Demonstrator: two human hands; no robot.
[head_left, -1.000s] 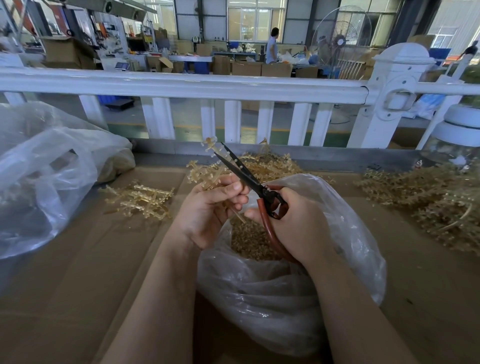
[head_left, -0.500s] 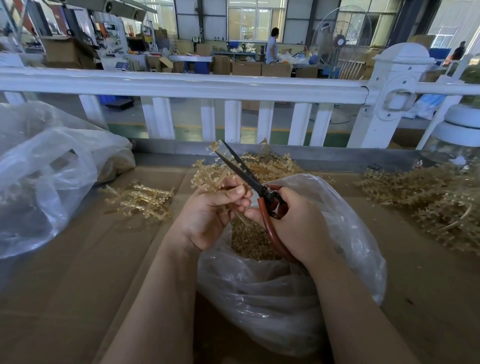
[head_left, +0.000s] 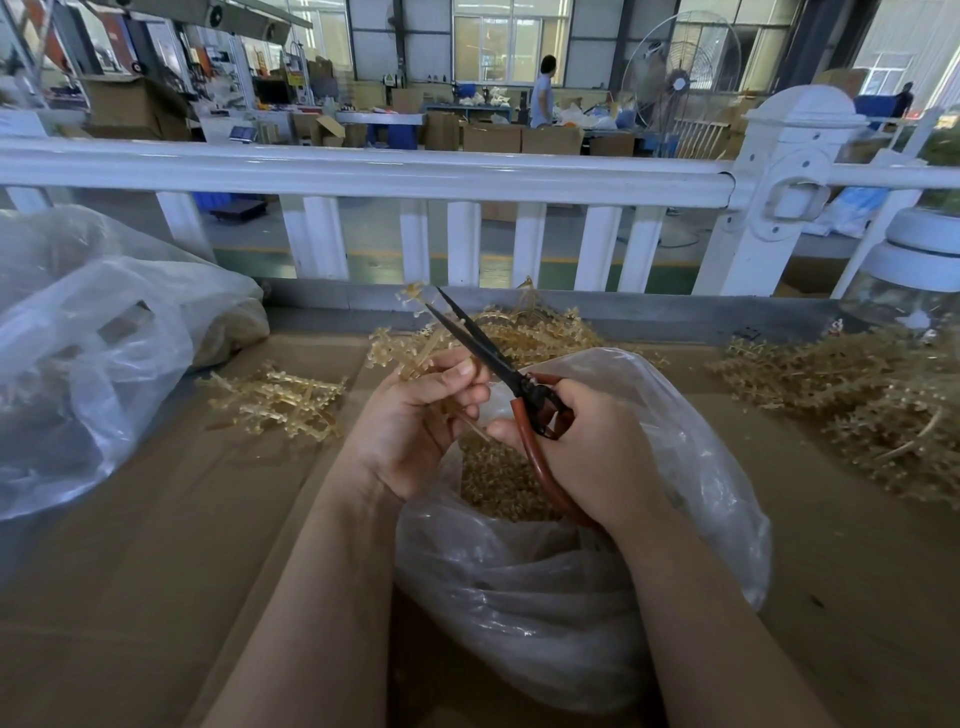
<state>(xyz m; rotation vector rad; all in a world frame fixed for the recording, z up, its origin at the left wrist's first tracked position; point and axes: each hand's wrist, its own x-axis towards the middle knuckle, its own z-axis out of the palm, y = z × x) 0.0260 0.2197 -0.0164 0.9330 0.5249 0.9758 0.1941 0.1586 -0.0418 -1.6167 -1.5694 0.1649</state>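
Note:
My left hand pinches a tan plastic sprue with small parts along its stem, held up over an open clear bag. My right hand grips black scissors with red-brown handles. The blades stand slightly apart and point up and to the left, with their tips at the sprue's top end. Inside the bag lies a heap of small tan cut pieces.
The cardboard-covered table carries a small pile of sprues at the left, a pile behind my hands and a big heap at the right. A large clear bag sits far left. A white railing runs along the back.
The scissor blades have opened a little around the sprue's top end. The sprue has shifted slightly in my left hand; both hands stay over the bag.

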